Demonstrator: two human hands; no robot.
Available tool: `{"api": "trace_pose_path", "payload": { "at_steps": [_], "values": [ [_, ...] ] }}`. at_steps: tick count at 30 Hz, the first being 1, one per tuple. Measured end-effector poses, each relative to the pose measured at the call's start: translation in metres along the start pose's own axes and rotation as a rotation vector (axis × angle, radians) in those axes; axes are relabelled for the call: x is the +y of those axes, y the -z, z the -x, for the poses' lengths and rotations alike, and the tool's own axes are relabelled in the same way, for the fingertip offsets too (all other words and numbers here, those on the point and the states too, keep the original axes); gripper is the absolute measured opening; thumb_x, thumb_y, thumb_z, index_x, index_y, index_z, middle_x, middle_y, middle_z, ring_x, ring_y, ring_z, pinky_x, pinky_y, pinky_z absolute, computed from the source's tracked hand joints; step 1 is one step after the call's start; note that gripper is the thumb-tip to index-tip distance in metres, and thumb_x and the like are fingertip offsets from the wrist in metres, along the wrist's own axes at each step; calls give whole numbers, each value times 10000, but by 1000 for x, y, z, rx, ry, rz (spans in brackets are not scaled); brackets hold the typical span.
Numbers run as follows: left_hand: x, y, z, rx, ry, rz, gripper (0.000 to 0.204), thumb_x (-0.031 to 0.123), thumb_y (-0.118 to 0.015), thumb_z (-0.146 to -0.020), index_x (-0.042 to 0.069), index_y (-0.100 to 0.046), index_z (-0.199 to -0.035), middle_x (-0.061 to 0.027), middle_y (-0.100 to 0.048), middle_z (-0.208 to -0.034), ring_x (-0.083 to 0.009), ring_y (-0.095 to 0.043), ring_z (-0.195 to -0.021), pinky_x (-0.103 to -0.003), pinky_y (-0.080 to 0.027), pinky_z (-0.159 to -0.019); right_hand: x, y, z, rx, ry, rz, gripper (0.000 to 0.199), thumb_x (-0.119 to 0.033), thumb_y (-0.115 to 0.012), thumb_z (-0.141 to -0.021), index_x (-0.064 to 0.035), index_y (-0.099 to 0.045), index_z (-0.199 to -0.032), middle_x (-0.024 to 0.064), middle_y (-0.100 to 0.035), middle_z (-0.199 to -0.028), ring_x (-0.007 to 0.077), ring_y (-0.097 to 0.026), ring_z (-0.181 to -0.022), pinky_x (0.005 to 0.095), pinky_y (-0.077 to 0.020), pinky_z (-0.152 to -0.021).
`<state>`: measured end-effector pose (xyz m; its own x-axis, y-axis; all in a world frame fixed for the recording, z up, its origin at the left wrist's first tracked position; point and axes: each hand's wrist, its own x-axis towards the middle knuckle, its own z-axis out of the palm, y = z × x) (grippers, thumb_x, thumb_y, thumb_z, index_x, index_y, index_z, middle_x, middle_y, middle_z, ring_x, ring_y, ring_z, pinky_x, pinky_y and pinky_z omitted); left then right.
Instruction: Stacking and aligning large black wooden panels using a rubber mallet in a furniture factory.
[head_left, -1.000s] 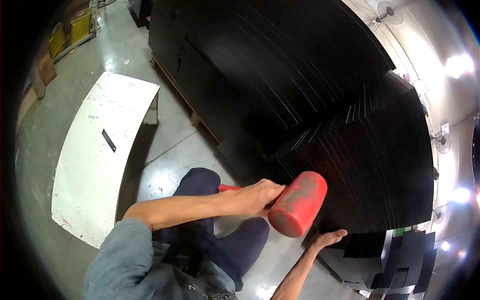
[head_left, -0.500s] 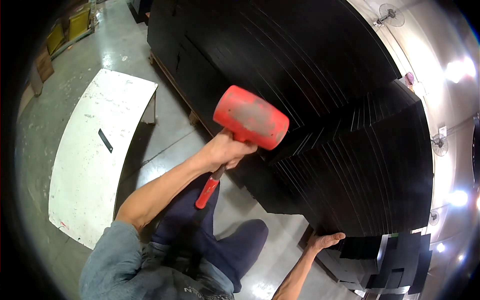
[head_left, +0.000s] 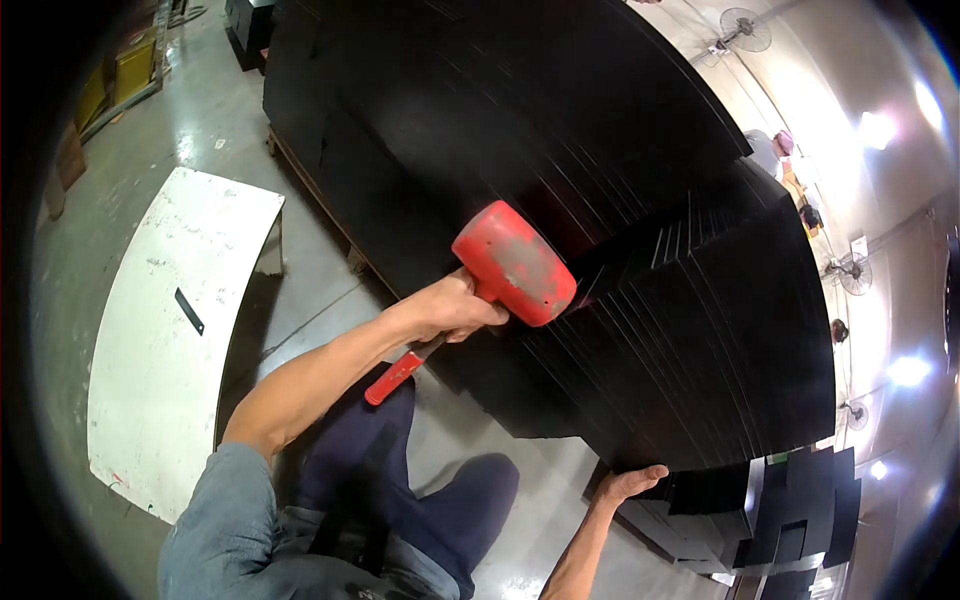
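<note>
My left hand [head_left: 455,308] is closed round the mallet's handle, just below the head. The mallet [head_left: 515,265] has a big red barrel-shaped head with worn grey patches, tilted down to the right; its red grip end sticks out below my hand. Behind it stands a large stack of thin black panels [head_left: 690,350], its edges showing as fine lines. At the stack's lower right corner, my right hand [head_left: 628,484] lies against the panels' edge with fingers stretched out, some of them hidden.
On the left stands a white, scuffed table [head_left: 150,390] with a small black flat strip [head_left: 189,311] on it. A wooden pallet [head_left: 320,205] edges out under the black panels. More black stacks [head_left: 800,505] are at the lower right. Another person [head_left: 768,150] is at the far right.
The mallet and my left hand have shifted slightly lower, the head swinging a little clockwise. My right hand stays on the panels' edge while the whole view slides a bit.
</note>
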<state>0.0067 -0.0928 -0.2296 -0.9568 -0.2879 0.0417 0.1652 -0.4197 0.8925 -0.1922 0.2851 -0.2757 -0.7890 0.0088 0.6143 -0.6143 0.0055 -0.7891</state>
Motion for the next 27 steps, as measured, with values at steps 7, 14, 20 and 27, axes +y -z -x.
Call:
{"api": "trace_pose_path", "payload": {
  "at_steps": [7, 14, 20, 27],
  "values": [
    [35, -6, -1, 63, -68, 84, 104, 91, -670, -860, 75, -570, -837, 43, -394, -527, -62, -359, -400, -242, -303, -377, -48, -8, -7, -139, 173, 105, 761, -563, -441, -1001, 88, -419, -1395, 158, -471, -1416, 245, -447, -1291, 393, -346, -1098],
    [81, -25, -16, 1, -166, 49, 84, 59, -661, -856, 45, -578, -854, 37, -407, -505, -68, -365, -392, -248, -289, -378, -106, -8, -83, -93, 302, -78, 601, -410, -367, -1055, 80, -444, -1394, 175, -511, -1380, 256, -472, -1254, 388, -314, -1110],
    [86, -28, -22, -80, -174, -84, 130, 67, -668, -842, 20, -597, -941, 21, -419, -483, -72, -377, -378, -259, -303, -375, -108, -18, -73, -14, 236, -87, 545, -421, -392, -1053, 48, -526, -1296, 151, -577, -1265, 240, -526, -1140, 383, -356, -1064],
    [87, -31, -6, -81, -147, -184, 136, 106, -690, -867, 61, -561, -864, 34, -416, -491, -72, -379, -383, -254, -299, -381, -95, -6, -77, 21, 255, 18, 530, -460, -408, -1047, 19, -558, -1219, 111, -599, -1189, 195, -543, -1054, 339, -403, -987]
  ]
}}
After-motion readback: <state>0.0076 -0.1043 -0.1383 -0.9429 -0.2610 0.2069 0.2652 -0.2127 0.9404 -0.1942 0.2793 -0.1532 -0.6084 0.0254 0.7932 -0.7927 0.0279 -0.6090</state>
